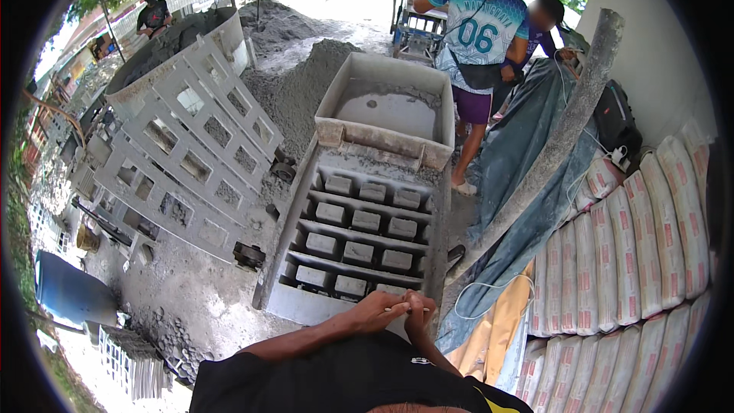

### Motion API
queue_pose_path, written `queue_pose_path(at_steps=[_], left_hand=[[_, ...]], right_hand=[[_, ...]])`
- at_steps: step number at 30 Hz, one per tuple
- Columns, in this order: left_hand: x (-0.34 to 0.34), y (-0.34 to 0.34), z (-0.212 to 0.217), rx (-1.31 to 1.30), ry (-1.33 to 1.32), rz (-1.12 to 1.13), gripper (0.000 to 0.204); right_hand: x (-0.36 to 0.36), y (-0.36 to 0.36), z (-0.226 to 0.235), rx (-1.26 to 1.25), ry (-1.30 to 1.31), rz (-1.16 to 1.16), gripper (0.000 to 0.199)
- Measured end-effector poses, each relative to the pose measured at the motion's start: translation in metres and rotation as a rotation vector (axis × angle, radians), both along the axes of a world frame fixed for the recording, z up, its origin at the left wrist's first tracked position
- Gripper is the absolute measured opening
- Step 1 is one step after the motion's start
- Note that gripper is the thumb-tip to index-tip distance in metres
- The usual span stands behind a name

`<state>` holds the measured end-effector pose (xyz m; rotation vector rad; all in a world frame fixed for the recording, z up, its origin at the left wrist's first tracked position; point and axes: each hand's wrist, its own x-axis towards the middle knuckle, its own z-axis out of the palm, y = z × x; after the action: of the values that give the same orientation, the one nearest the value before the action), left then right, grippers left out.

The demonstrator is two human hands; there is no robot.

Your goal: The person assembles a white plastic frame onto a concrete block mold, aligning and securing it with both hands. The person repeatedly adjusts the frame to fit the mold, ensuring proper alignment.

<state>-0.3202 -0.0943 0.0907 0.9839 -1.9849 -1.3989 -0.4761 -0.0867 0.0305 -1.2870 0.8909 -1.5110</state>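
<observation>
My left hand (378, 310) and my right hand (420, 315) meet in front of my chest at the bottom middle of the head view. Their fingers are curled together around a thin pale stick (397, 307) that spans the two hands. My left forearm comes in from the lower left over my black shirt. Just beyond the hands stands a grey block mould (302, 306) with rows of several rectangular cores. Neither hand touches it.
A grey hopper box (329, 131) sits behind the mould, with heaps of grey mix (294, 95) to its left. Grey lattice frames (191, 145) lean at left. Stacked sacks (650, 245), a blue tarp (527, 176) and a leaning post (569, 126) fill the right. Two people (478, 30) stand at the back.
</observation>
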Motion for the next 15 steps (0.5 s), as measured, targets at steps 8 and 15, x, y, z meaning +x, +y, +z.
queue_pose_path(at_steps=[8,15], left_hand=[[-0.003,0.001,0.012,0.031,-0.066,0.069,0.038],[0.006,-0.008,-0.018,0.112,-0.023,0.306,0.044]], right_hand=[[0.01,-0.008,-0.012,-0.042,-0.189,-0.083,0.025],[0.02,-0.021,-0.036,0.27,-0.089,-0.022,0.029]])
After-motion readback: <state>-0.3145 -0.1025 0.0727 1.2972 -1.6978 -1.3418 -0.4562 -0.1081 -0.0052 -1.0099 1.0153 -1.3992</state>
